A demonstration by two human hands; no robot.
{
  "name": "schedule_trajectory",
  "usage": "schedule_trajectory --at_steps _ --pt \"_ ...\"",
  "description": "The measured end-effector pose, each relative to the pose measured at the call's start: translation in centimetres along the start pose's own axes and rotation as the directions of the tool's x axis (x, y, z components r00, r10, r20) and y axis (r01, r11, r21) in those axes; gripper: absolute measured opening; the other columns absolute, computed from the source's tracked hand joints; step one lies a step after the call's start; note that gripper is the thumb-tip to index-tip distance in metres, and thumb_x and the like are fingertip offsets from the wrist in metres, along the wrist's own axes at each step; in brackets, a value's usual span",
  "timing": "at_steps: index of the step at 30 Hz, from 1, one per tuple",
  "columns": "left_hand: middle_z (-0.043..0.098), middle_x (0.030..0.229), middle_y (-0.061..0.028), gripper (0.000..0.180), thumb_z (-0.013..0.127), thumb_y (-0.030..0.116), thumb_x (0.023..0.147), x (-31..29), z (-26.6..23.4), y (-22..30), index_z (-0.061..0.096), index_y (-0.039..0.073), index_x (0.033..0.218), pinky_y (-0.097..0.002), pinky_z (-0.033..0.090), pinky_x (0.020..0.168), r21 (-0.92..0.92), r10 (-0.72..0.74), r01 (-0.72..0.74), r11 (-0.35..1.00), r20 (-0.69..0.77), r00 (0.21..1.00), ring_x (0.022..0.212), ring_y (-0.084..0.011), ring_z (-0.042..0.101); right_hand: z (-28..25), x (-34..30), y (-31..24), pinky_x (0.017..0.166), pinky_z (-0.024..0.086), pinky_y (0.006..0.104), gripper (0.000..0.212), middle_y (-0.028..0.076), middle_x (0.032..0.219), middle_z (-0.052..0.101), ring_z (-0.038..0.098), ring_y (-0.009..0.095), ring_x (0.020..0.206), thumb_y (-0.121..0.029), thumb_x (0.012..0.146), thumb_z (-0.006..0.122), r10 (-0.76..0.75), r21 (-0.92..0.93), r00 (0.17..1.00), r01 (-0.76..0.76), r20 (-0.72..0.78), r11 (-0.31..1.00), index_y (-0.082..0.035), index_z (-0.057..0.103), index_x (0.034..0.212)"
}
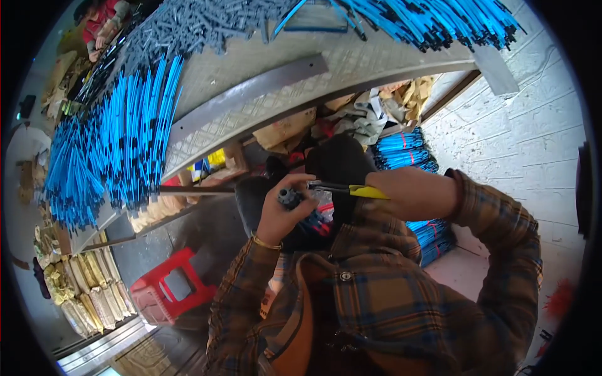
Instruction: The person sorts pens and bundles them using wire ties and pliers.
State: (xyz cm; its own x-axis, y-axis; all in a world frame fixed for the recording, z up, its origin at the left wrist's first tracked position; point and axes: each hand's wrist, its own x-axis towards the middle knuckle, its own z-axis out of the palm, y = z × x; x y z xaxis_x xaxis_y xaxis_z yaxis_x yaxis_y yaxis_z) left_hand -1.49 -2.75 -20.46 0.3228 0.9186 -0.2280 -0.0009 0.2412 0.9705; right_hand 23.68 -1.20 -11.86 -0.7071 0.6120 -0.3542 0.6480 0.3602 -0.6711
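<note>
Above my lap, my left hand [280,213] is closed around a grey plastic piece [288,198] with a rounded, ribbed-looking end; the rest of it is partly hidden by the fingers. My right hand [411,193] grips a yellow-handled tool [369,192] with a slim dark front part that points left. Its tip meets the thumb side of my left hand, just above the grey piece. Whether the tool is a cutter or something else cannot be made out. Dark and red bits show beneath my left hand, too blurred to name.
The metal-edged worktable [251,94] carries heaps of blue rods [141,125] with black ends and many grey plastic pieces [194,28]. Tied blue bundles [404,150] stand by the white wall. A red stool [172,285] is at left; another person [103,25] sits beyond the table.
</note>
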Motion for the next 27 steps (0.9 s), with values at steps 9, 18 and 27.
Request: schedule_trajectory --at_steps 9,18,27 --pt "0.056 0.080 0.0015 0.026 0.066 0.002 0.072 1.0 -0.1 1.2 0.058 0.003 0.097 -0.0210 0.042 0.066 0.062 0.097 -0.106 0.992 0.131 0.987 0.074 -0.0056 0.052 -0.9 1.1 0.0 0.062 0.045 0.0448 0.031 0.018 0.078 0.057 0.057 0.037 0.076 -0.028 0.082 0.057 -0.062 -0.118 0.998 0.065 0.027 0.991 -0.003 0.047 0.096" --pt "0.056 0.079 0.0006 0.025 0.064 0.001 0.074 -1.9 -2.8 1.7 0.057 0.003 0.097 -0.0218 0.043 0.066 0.056 0.239 -0.242 0.969 0.067 0.969 0.073 -0.0060 0.051 -5.5 -1.4 -2.3 0.068 0.046 0.0421 0.029 0.017 0.086 0.056 0.056 0.036 0.081 -0.021 0.077 0.062 -0.031 -0.210 0.825 -0.108 -0.565 0.972 -0.004 0.052 0.097" --pt "0.056 0.078 -0.0028 0.026 0.064 -0.002 0.072 -4.2 -4.7 4.6 0.057 0.004 0.096 -0.0232 0.045 0.068 -0.047 0.323 -0.333 0.942 -0.148 0.935 0.074 -0.0093 0.053 -8.9 2.5 2.0 0.073 0.043 0.0425 0.037 0.017 0.097 0.056 0.054 0.034 0.089 -0.015 0.071 0.069 -0.216 -0.518 0.669 -0.292 -0.711 0.804 -0.004 0.052 0.102"
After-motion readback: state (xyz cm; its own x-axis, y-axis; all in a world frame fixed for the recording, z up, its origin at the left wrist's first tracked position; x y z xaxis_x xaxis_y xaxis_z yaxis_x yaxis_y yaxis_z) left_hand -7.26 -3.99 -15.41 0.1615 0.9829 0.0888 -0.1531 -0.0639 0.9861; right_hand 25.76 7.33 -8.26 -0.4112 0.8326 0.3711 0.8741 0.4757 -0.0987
